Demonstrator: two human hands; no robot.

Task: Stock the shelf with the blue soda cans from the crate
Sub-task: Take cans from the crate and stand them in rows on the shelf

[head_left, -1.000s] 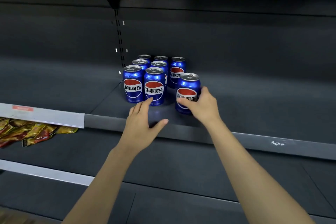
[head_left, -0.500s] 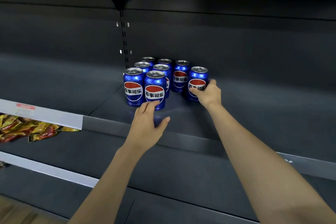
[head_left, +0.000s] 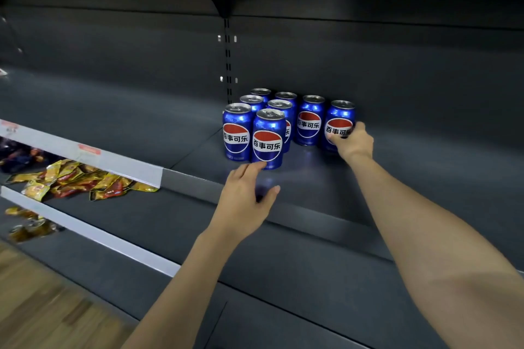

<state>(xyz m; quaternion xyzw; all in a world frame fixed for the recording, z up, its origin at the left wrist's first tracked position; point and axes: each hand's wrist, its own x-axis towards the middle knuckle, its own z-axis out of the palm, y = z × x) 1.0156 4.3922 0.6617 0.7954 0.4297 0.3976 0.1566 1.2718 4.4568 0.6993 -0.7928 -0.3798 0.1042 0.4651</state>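
On the dark shelf, near its back wall: eight blue soda cans standing upright in a tight cluster, the newest can at the group's right end, just beside its neighbour. Right hand curled round that can's lower front, thumb across the label, apparently seating it in the back row. Left hand hovering relaxed and spread at the shelf's front edge, fingertips at the base of the front can, gripping nothing. Crate out of view. Placing step judged almost complete; next move likely to call for letting go without tipping the can, then drawing the arm back and reaching to the crate for another. Plenty of bare shelf to the right of the cluster, so stocking judged far from finished.

Compared with a second ago: newest can carried from the front edge, ahead of the cluster, back into line beside the rear right can; right arm stretched further in; left hand hardly shifted. View swung rightward, bringing yellow snack packets on the lower shelf at left further into sight, behind a white price rail.
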